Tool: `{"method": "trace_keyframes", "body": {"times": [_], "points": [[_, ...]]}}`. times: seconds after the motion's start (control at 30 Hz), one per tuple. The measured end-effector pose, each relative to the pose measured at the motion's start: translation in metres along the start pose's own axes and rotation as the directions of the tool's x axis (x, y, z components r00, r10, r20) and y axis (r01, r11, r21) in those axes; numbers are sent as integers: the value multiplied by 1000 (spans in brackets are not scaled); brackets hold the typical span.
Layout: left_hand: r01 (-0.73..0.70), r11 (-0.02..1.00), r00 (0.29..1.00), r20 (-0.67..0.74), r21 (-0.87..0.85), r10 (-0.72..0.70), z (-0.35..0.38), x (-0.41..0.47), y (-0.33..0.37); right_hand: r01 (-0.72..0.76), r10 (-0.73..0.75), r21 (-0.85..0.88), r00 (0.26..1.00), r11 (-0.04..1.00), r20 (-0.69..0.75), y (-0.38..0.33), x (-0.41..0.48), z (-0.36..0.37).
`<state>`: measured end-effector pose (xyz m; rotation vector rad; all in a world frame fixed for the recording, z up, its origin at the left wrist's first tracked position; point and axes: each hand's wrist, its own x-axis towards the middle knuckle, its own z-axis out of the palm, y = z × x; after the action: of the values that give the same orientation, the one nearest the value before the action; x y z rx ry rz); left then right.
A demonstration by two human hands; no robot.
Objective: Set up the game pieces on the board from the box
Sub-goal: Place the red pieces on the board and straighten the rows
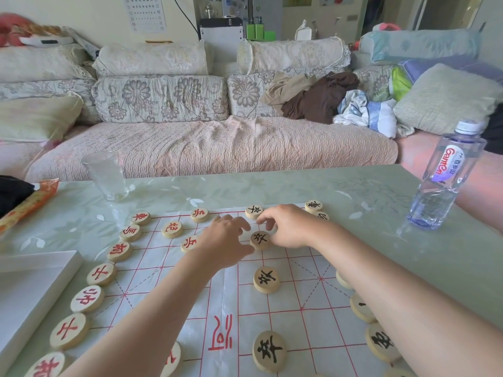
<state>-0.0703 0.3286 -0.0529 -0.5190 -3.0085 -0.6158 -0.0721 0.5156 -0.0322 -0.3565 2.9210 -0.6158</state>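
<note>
A paper board [299,317] with red grid lines lies on the table. Round wooden pieces with red characters [100,274] run down its left edge, and pieces with black characters [379,342] down its right edge. More black pieces [266,279] stand in the middle columns. Both of my hands reach to the board's far middle. My left hand [226,240] hovers with its fingers spread, the thumb beside a black-character piece [260,239]. My right hand [290,227] sits just right of that piece, fingers loosely curled above its far edge and holding nothing I can see. A white box [30,289] lies at the left.
A clear drinking glass [106,175] stands at the far left of the table and a water bottle [441,180] at the far right. An orange patterned packet [27,205] lies at the left edge. A sofa with cushions and clothes runs behind the table.
</note>
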Motion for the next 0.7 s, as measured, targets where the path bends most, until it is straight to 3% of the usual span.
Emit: {"method": "trace_keyframes", "body": {"times": [0.7], "points": [[-33, 994, 999, 22, -102, 35, 17, 9, -4, -25, 24, 67, 1000, 997, 11, -3, 0, 6]]}}
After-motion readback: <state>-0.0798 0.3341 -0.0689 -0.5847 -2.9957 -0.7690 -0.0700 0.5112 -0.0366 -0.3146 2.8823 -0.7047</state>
